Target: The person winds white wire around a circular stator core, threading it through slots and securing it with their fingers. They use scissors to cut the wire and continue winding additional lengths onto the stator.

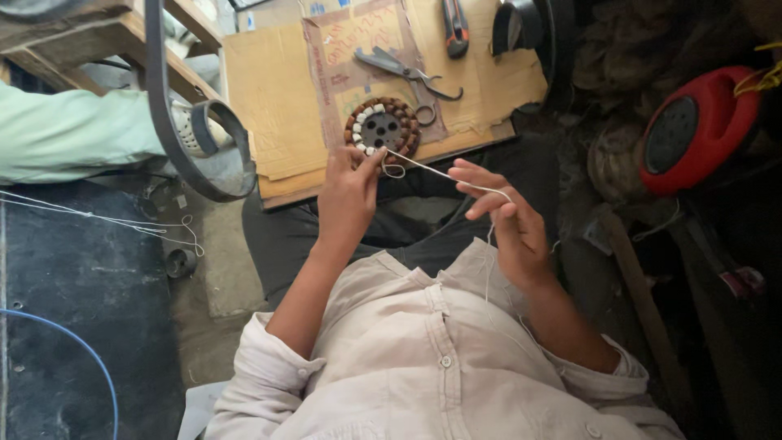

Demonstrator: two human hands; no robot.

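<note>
A round motor stator (381, 127) with copper windings and white wraps lies on a cardboard sheet (277, 98) across my lap. My left hand (349, 191) touches its near edge, fingertips pinching a white thread (423, 169) where it loops at the windings. The thread runs right to my right hand (503, 216), which grips it between thumb and fingers, then hangs down over my shirt.
Scissors (407, 73) and a utility knife (455, 26) lie on the cardboard beyond the stator. A red round case (696, 130) sits at the right. A black rubber belt (199, 147) and wooden frame (98, 33) stand at the left, with another person's pale green sleeve (73, 134).
</note>
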